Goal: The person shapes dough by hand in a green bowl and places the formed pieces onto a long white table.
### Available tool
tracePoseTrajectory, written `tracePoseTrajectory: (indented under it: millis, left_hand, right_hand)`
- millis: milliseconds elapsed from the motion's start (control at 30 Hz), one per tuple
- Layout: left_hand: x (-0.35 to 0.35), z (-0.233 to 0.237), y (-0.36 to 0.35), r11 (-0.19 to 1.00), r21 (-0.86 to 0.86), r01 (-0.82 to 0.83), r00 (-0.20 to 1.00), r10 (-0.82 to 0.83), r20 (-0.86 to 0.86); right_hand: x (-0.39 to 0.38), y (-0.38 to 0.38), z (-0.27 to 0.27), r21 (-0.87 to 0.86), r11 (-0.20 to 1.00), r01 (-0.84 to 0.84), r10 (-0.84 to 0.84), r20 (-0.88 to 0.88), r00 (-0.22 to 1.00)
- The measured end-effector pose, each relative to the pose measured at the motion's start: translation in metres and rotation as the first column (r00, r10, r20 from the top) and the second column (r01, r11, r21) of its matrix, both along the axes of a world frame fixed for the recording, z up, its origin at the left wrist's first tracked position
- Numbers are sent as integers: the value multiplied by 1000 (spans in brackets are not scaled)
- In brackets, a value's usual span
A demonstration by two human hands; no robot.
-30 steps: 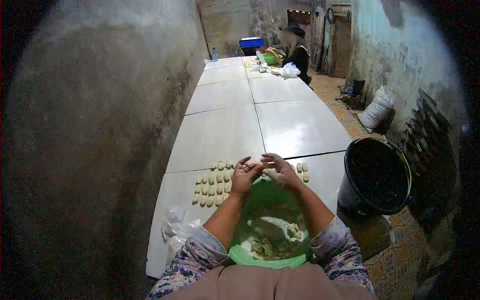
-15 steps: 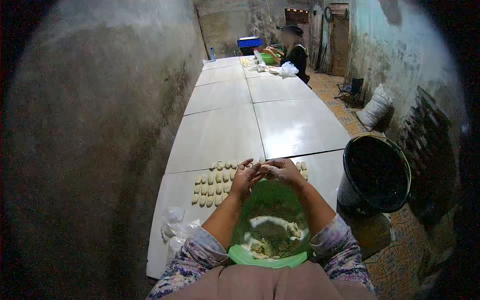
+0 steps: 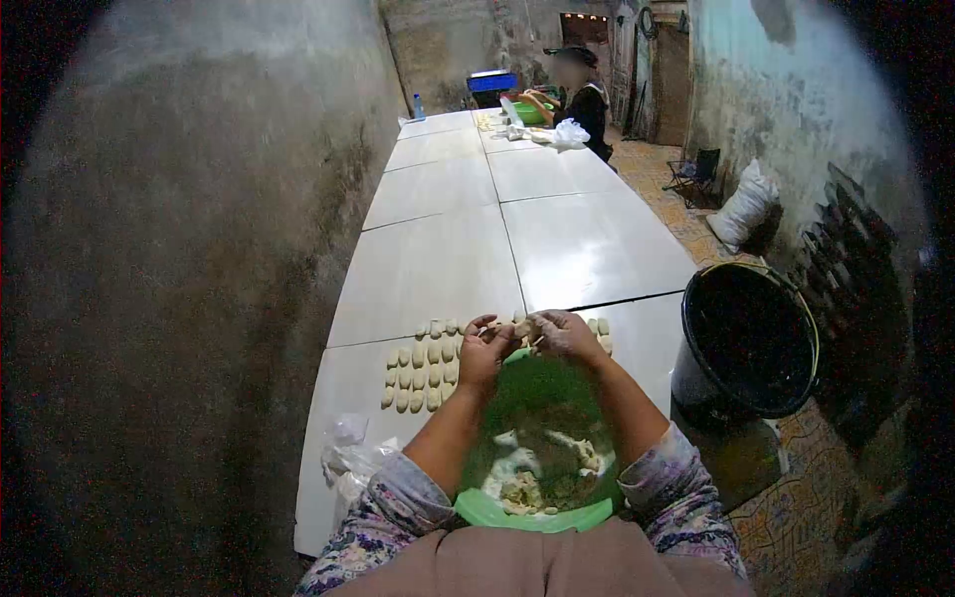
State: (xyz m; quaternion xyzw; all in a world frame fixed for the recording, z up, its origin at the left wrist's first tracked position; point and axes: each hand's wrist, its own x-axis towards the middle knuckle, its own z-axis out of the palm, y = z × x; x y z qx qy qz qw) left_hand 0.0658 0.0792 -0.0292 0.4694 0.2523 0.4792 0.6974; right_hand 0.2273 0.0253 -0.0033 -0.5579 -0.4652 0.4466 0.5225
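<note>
Over the far rim of a green basin, my left hand and my right hand meet with bent fingers. A small pale piece of dough is pinched between them, partly hidden by the fingertips. Inside the basin lie white powder and crumbly dough. To the left, short oblong dough pieces sit in rows on the white table. More shaped pieces show just past my right hand, and others behind the hands are half covered.
Crumpled clear plastic bags rest left of the basin. A large black bucket stands at the table's right edge. At the far end another person works beside a green bowl. A white sack leans by the right wall.
My hands have drawn slightly apart, exposing the dough piece between the fingertips. The loose dough and powder in the basin look shifted.
</note>
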Motion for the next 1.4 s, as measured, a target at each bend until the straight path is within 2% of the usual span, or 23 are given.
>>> tracePoseTrajectory:
  millis: [33, 67, 133, 167, 200, 267, 300, 400, 433, 467, 533, 567, 667, 733, 833, 967, 1000, 1067, 1100, 1133, 1200, 1300, 1400]
  left_hand:
    - [-2, 1, 3, 999, 33, 10, 991, -6, -132]
    - [-1, 1, 3, 999, 34, 12, 991, -7, -134]
    - [-1, 12, -4, 985, 172, 20, 984, 11, -175]
    - [0, 16, -11, 985, 167, 42, 990, -18, -142]
    - [0, 19, -14, 985, 169, 44, 989, -19, -143]
    - [-1, 23, -19, 917, 393, 73, 934, 76, -350]
    - [4, 18, -16, 953, 296, 65, 967, 13, -256]
    - [3, 12, -11, 977, 196, 79, 970, -30, -242]
    - [2, 19, -16, 981, 181, 64, 966, -16, -257]
    - [2, 19, -15, 981, 180, 65, 966, -17, -258]
    - [1, 19, -13, 991, 113, 71, 956, -35, -292]
    - [2, 19, -14, 994, 90, 66, 964, -40, -263]
    - [1, 15, -12, 983, 162, 87, 958, -38, -283]
    - [4, 13, -13, 982, 164, 92, 974, -55, -219]
    - [3, 22, -17, 990, 105, 96, 950, -60, -308]
    - [3, 20, -18, 992, 62, 109, 963, -90, -252]
    - [2, 19, -17, 992, 64, 110, 963, -90, -253]
    - [0, 18, -15, 981, -18, 191, 975, -192, -109]
    - [-1, 19, -15, 978, 30, 206, 974, -203, -97]
    - [-2, 21, -15, 978, 32, 206, 975, -202, -97]
    - [-3, 24, -16, 987, 47, 152, 962, -137, -238]
    - [-1, 20, -16, 988, -11, 157, 977, -157, -143]
    - [-2, 15, -10, 989, -26, 148, 979, -150, -140]
  right_hand:
    - [-2, 1, -5, 82, 997, 8, -12, 52, 999]
    - [-2, 3, -8, 83, 997, 10, -14, 50, 999]
    - [-5, 3, -6, 127, 989, 79, -97, 142, 985]
    - [-5, 1, -5, 164, 980, 112, -121, 43, 992]
    - [-4, -1, -2, 165, 980, 114, -123, 42, 992]
    - [-2, -3, 1, 142, 987, 69, -88, 132, 987]
    - [-6, -8, 12, 122, 991, 48, -68, 162, 984]
    - [-5, -3, 7, 181, 983, 23, -63, 219, 974]
    - [-7, -7, 10, 162, 986, 47, -71, 149, 986]
    - [-6, -12, 14, 161, 986, 48, -72, 148, 986]
    - [-4, -16, 24, 26, 993, 119, -122, 192, 974]
    - [2, -8, 13, 88, 986, 144, -160, 217, 963]
    - [0, -6, 9, 73, 993, 95, -108, 205, 973]
    - [-3, -7, 10, 28, 998, 64, -69, 214, 974]
    - [2, -2, 0, 99, 993, 64, -92, 309, 947]
    - [2, -4, 1, 97, 991, 98, -125, 344, 931]
    - [3, -6, 4, 98, 990, 99, -127, 344, 930]
    - [2, -9, 9, 34, 998, 58, -65, 280, 958]
    - [2, -11, 10, 52, 999, 17, -30, 253, 967]
    - [3, -9, 8, 54, 998, 17, -30, 252, 967]
    - [3, -5, 5, 49, 999, -10, -6, 324, 946]
    - [3, -8, 7, 29, 1000, -8, -1, 289, 957]
    - [1, -10, 10, 38, 999, -14, 5, 225, 974]
